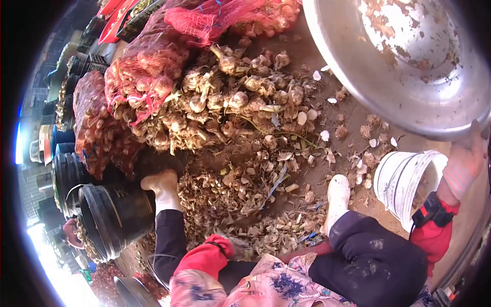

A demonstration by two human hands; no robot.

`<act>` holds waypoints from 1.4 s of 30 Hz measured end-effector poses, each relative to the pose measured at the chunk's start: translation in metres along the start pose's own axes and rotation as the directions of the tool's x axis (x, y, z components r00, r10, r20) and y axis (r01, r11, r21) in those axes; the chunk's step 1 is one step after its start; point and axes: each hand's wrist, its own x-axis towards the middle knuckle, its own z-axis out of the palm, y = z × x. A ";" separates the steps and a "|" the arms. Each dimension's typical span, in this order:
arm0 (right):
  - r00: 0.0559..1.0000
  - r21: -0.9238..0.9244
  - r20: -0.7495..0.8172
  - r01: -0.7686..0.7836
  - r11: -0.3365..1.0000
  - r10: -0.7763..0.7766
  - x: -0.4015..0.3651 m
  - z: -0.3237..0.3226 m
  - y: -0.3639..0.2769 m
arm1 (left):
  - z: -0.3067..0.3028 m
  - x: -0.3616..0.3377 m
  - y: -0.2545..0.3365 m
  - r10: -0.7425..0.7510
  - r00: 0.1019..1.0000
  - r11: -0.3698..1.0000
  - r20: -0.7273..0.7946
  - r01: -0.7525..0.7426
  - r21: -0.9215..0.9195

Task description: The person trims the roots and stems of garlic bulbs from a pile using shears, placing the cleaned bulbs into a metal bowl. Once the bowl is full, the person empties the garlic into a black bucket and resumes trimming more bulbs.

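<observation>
My right hand point(466, 162), in a glove with a striped cuff, grips the lower rim of a large metal basin point(342, 66). The basin is tilted, with scraps of dry skin stuck on its inside. Below that hand a white bucket point(396, 181) leans on its side, its mouth toward my wrist. My left hand point(241, 249) is a grey blur beyond the red sleeve, low over the litter of garlic skins and stalks point(225, 199); its fingers cannot be made out. A heap of garlic bulbs point(220, 110) lies on the ground ahead of me.
Red mesh sacks of garlic point(148, 66) stand behind and left of the heap. A black bucket point(115, 217) is tipped beside my left foot point(166, 189). Loose cloves and root tufts point(340, 132) dot the soil between heap and basin. More buckets line the far left.
</observation>
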 end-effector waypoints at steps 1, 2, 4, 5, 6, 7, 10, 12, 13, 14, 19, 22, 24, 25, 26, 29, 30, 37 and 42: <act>0.995 0.118 0.009 -0.100 0.988 0.100 -0.005 0.001 0.001 | -0.036 -0.009 0.009 0.075 0.996 0.989 -0.051 -0.068 0.132; 0.981 0.234 0.030 -0.196 0.952 0.194 -0.006 0.006 0.001 | -0.076 -0.017 0.020 0.122 0.975 0.970 -0.185 -0.077 0.232; 0.984 0.242 -0.027 -0.165 0.956 0.177 -0.011 0.028 -0.001 | -0.192 -0.069 0.078 0.011 0.760 0.998 -0.650 0.028 0.049; 0.969 0.252 -0.046 -0.223 0.942 0.241 -0.013 0.033 0.000 | -0.236 -0.084 0.091 0.082 0.593 0.997 -0.801 -0.050 0.065; 0.959 0.277 -0.064 -0.249 0.928 0.277 -0.013 0.046 -0.006 | -0.255 -0.023 0.081 0.109 0.202 0.986 -0.973 0.099 0.131; 0.947 0.302 -0.083 -0.274 0.913 0.312 -0.013 0.059 -0.012 | -0.282 0.008 0.086 0.028 0.063 0.994 -0.998 0.104 0.034; 0.934 0.336 -0.036 -0.324 0.884 0.356 -0.018 0.053 -0.006 | -0.317 -0.043 0.068 -0.053 0.620 0.987 -0.782 -0.089 -0.138; 0.911 0.352 0.022 -0.392 0.850 0.411 -0.025 0.057 -0.016 | -0.273 -0.062 0.045 -0.252 0.635 0.951 -0.731 0.021 -0.309; 0.915 0.307 0.044 -0.395 0.866 0.402 -0.027 0.044 -0.007 | -0.232 -0.047 0.020 -0.255 0.628 0.947 -0.735 0.011 -0.320; 0.923 0.267 0.060 -0.382 0.885 0.380 -0.027 0.035 0.001 | -0.190 -0.041 0.001 -0.278 0.625 0.951 -0.729 0.074 -0.299; 0.912 0.305 0.105 -0.410 0.860 0.397 -0.034 0.047 -0.013 | 0.012 -0.038 -0.019 -0.339 0.897 0.882 -0.283 0.198 -0.429; 0.925 0.350 0.042 -0.367 0.862 0.377 -0.033 0.040 -0.018 | 0.004 0.004 -0.026 -0.333 0.924 0.900 -0.187 0.253 -0.354; 0.950 0.335 0.059 -0.308 0.890 0.307 -0.029 0.027 -0.014 | -0.018 0.034 -0.006 -0.286 0.920 0.933 -0.269 0.203 -0.297; 0.959 0.276 0.069 -0.282 0.919 0.273 -0.031 0.024 -0.017 | -0.034 0.029 0.016 -0.241 0.901 0.940 -0.362 0.122 -0.320; 0.967 0.221 0.090 -0.255 0.942 0.240 -0.032 0.030 -0.020 | -0.049 0.020 0.048 -0.190 0.850 0.941 -0.491 0.015 -0.338; 0.986 0.047 0.133 -0.108 0.993 0.101 -0.030 0.037 -0.052 | -0.089 0.020 0.129 -0.150 0.615 0.893 -0.774 -0.252 -0.373; 0.989 -0.006 0.136 -0.052 0.999 0.052 -0.027 0.035 -0.065 | -0.097 -0.096 0.166 -0.032 0.660 0.905 -0.751 -0.300 -0.302; 0.922 -0.356 0.185 0.386 0.851 -0.340 -0.011 0.011 -0.159 | -0.001 -0.242 0.189 -0.155 -0.497 0.890 -0.854 -0.446 0.098; 0.794 -0.554 0.250 0.587 0.590 -0.555 -0.006 0.000 -0.217 | 0.171 -0.244 0.127 -0.814 -0.578 0.574 0.053 -0.815 -0.079</act>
